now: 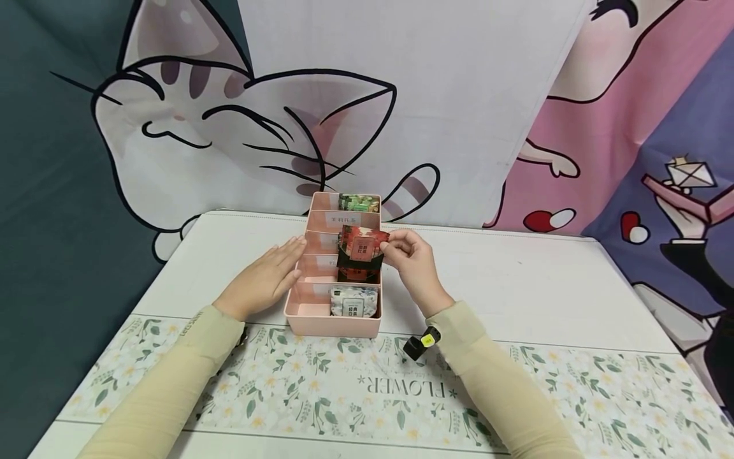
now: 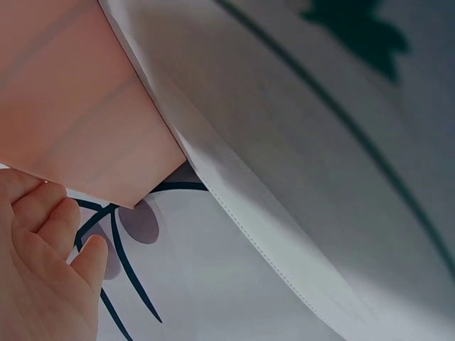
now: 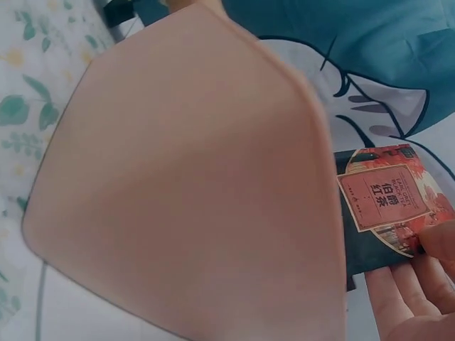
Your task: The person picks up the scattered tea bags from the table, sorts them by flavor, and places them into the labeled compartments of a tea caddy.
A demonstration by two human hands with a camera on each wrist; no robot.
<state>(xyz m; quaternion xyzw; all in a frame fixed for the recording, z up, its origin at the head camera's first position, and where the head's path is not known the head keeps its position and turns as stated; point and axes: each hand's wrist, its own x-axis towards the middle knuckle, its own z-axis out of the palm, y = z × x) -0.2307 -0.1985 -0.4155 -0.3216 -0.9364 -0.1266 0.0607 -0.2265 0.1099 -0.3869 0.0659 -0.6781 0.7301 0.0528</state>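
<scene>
A pink divided box (image 1: pixel 335 326) stands on the table, its compartments running from front to back. My right hand (image 1: pixel 414 264) pinches the right edge of a red and black tea sachet (image 1: pixel 362 245), raised over the middle compartments; in the right wrist view the thumb lies on the sachet's printed face (image 3: pixel 387 195). Flat against the box's left side, my left hand (image 1: pixel 258 278) touches it with extended fingers. Another red sachet (image 1: pixel 357 275) shows below the held one, inside the box. White sachets (image 1: pixel 353 301) fill the right of the front compartment, green ones (image 1: pixel 361 203) the back compartment.
White labels (image 1: pixel 343 219) mark the box's dividers. The white table (image 1: pixel 516 287) carries a floral strip (image 1: pixel 321 382) along its front. Behind it hangs a cloth with a cartoon cat (image 1: pixel 189 127). A black strap device (image 1: pixel 421 342) is at the right wrist.
</scene>
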